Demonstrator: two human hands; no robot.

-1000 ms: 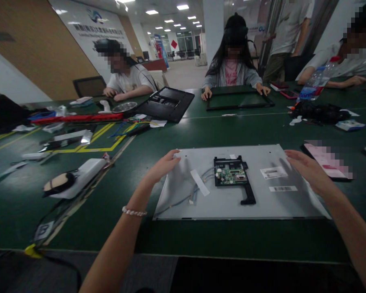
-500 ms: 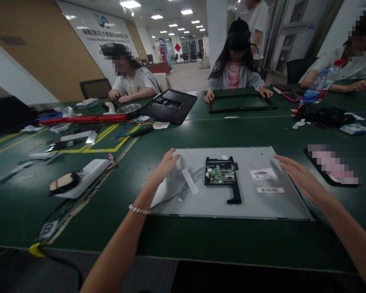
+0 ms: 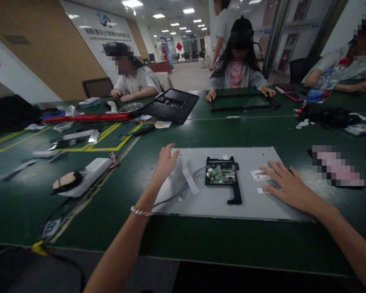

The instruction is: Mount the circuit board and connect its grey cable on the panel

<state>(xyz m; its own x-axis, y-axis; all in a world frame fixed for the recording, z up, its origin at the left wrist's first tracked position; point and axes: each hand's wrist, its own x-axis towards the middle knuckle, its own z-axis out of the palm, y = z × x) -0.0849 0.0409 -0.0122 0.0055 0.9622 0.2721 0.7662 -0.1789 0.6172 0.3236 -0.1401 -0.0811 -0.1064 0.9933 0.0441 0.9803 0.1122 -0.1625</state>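
A flat grey metal panel (image 3: 213, 203) lies on the green table in front of me. A black bracket (image 3: 237, 193) with a green circuit board (image 3: 221, 176) sits near its middle, and thin cables (image 3: 183, 191) run leftward past a white strip (image 3: 190, 180). My left hand (image 3: 167, 162) is at the panel's upper left corner, fingers apart, holding nothing. Over the right part of the panel my right hand (image 3: 288, 185) is spread palm down, partly covering two white labels (image 3: 259, 175); whether it touches the surface I cannot tell.
Across the table (image 3: 158, 240), a person's hands hold a black frame (image 3: 245, 108). A black casing (image 3: 173, 105) lies at the back, a white device (image 3: 91, 175) at the left. Bottle (image 3: 323, 87), black bundle (image 3: 326, 116) and pink-covered item (image 3: 338, 165) are at the right.
My right hand has moved left from the panel's right edge to over its labels, fingers spread. My left hand has stayed nearly in place. A standing person behind has moved left.
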